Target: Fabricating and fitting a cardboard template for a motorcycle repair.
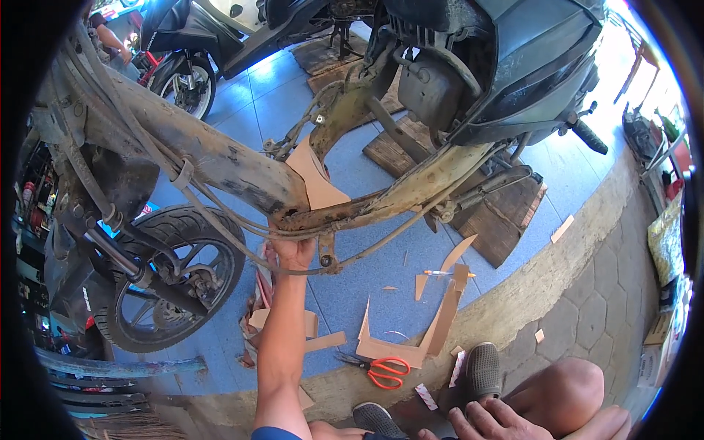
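Observation:
My left hand (293,251) reaches up from below to the rusty, dirty motorbike frame (213,158) and grips it at the bend, its fingertips partly hidden. Just above it, a cut cardboard piece (317,183) lies against that bend, beside cables along the tube. My right hand (491,422) rests by my bent knee at the bottom, fingers apart and empty. Orange-handled scissors (385,370) lie on the blue tiles among cardboard offcuts (444,319) and an orange-and-white pen (440,274).
A front wheel (176,330) stands left of my arm. Wooden planks (513,220) lie under the dark bike body (528,66). A second scooter (176,44) and a person's arm (110,37) are at top left. A concrete edge meets grey pavers (594,293) at right.

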`<state>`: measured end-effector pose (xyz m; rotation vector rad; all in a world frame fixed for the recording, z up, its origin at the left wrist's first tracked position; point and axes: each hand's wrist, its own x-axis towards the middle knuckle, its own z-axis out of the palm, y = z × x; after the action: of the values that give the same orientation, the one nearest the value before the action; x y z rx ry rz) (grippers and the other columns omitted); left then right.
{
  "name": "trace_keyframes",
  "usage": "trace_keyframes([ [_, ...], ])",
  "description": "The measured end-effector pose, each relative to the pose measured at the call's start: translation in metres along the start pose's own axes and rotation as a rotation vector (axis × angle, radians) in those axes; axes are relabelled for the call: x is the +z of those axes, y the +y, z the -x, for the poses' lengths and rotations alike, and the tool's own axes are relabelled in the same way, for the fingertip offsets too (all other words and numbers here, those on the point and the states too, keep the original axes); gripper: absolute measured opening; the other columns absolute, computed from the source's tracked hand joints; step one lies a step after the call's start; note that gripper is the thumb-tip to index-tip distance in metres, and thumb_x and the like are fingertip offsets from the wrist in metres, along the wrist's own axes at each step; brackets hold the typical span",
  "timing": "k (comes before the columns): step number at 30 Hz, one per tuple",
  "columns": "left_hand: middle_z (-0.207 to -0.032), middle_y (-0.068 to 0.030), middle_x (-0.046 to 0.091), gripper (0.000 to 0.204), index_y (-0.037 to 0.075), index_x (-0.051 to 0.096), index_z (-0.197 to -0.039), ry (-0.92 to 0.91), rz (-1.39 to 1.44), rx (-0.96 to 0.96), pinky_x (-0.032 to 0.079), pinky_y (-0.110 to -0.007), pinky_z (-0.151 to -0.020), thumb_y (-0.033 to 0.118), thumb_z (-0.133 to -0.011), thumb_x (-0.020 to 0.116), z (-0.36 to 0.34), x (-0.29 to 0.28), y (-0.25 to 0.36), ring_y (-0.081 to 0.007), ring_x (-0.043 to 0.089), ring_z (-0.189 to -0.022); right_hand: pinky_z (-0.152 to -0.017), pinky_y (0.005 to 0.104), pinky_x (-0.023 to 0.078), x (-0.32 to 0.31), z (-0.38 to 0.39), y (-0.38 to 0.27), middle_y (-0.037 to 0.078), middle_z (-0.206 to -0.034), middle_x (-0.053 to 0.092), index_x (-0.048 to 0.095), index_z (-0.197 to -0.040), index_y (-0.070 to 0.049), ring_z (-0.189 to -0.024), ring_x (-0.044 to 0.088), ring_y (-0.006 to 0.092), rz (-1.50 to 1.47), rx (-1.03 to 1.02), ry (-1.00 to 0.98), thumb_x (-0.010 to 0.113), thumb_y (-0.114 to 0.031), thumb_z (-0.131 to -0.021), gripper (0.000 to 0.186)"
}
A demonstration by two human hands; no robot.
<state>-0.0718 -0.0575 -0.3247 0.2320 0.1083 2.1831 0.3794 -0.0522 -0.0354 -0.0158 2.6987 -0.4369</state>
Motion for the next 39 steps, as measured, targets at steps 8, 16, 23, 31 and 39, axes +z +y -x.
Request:
trace_keyframes([
  [8,-0.127,-0.0192,0.061,0.05,0.001,0.056,-0.127,0.025,-0.054,0.003,0.056,-0.054,-0.091,0.04,-0.097,0.051,0.001,0.001,0.001,-0.0366,0.063,-0.111,-0.104,0.0493,0.038,-0.001,0.001,0.0,0.023,-0.129,0.055,0.043,-0.144,-0.01,-0.121,0.052,0.0377,-0.012,-0.007,-0.011,0.042,-0.024,-0.093,0.053],
  [16,-0.123,-0.0169,0.063,0.046,0.002,0.057,-0.124,0.077,-0.066,0.011,0.057,-0.05,-0.091,0.038,-0.099,0.047,-0.001,0.015,-0.007,-0.0337,0.065,-0.108,-0.106,0.0474,0.036,-0.005,0.001,-0.002,0.023,-0.131,0.052,0.045,-0.142,-0.009,-0.121,0.05,0.0375,-0.048,0.014,-0.031,0.047,-0.024,-0.091,0.054],
  [23,-0.127,-0.012,0.062,0.051,0.007,0.057,-0.128,0.133,-0.124,0.066,0.049,-0.052,-0.099,0.046,-0.098,0.047,-0.002,0.019,-0.007,-0.0327,0.061,-0.114,-0.107,0.0485,0.034,-0.013,-0.006,-0.009,0.024,-0.132,0.05,0.04,-0.145,-0.008,-0.124,0.047,0.0392,-0.053,0.009,-0.095,0.048,-0.023,-0.091,0.057],
  [31,-0.13,-0.0208,0.058,0.08,-0.004,0.05,-0.134,0.029,-0.088,0.014,0.048,-0.048,-0.102,0.065,-0.094,0.038,0.0,0.005,0.004,-0.0332,0.059,-0.118,-0.106,0.0489,0.035,-0.013,-0.021,-0.029,0.022,-0.134,0.051,0.041,-0.145,-0.013,-0.126,0.047,0.038,-0.044,0.035,-0.189,0.058,-0.023,-0.089,0.059],
  [39,-0.132,-0.0128,0.057,0.065,0.009,0.051,-0.135,-0.038,0.016,-0.014,0.046,-0.044,-0.104,0.061,-0.097,0.038,0.001,0.004,0.0,-0.0275,0.055,-0.122,-0.104,0.048,0.039,-0.008,-0.03,-0.05,0.018,-0.135,0.052,0.044,-0.143,-0.017,-0.125,0.048,0.0366,-0.006,0.111,-0.226,0.066,-0.026,-0.085,0.063],
])
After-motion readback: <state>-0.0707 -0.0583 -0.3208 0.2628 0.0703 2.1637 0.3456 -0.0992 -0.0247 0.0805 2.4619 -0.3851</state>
